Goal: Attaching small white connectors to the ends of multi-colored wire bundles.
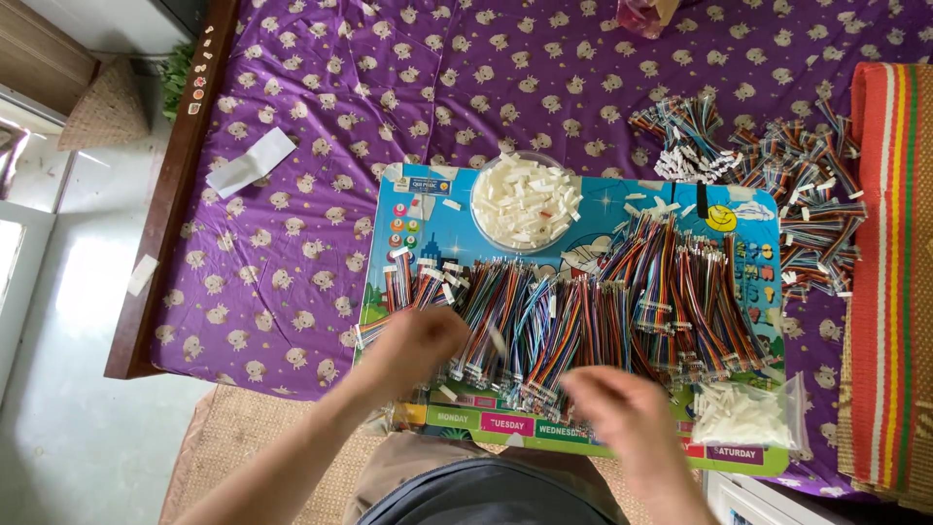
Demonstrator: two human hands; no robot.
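Observation:
Both my hands hover over a colourful lap board (583, 194) covered with many bundles of multicoloured ribbon wires (603, 311). My left hand (418, 345) is blurred above the left end of the wire pile, fingers curled. My right hand (622, 413) is blurred near the board's front edge, below the middle of the wires. Whether either hand holds a wire or a small part I cannot tell. A clear round bowl (526, 206) of small white plastic connectors stands at the back of the board.
A clear bag of white connectors (743, 413) lies at the board's front right. More finished wire bundles (777, 175) are heaped on the purple patterned cloth (311, 243) at the back right. A striped orange mat (889, 272) lies right; a white paper slip (251, 161) lies left.

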